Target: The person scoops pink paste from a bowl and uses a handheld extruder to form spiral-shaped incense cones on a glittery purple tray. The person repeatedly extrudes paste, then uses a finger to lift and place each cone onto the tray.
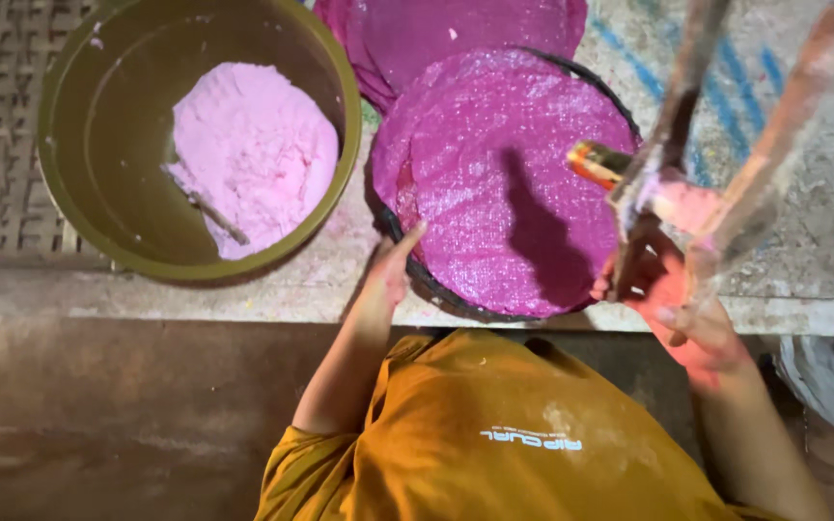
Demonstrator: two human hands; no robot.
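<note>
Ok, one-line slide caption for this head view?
Left hand steadies a black tray of magenta discs; right hand grips a blurred tool beside a bowl of pink powder.

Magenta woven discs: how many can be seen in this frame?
2 are plain: one magenta woven disc lies on the round black tray, touched by the left hand; another lies behind it at the top edge. More layers may be hidden underneath.

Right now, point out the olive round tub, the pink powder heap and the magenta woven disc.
olive round tub [68, 125], head view, bare inner wall
pink powder heap [255, 145], head view, middle
magenta woven disc [489, 164], head view, upper face
</note>
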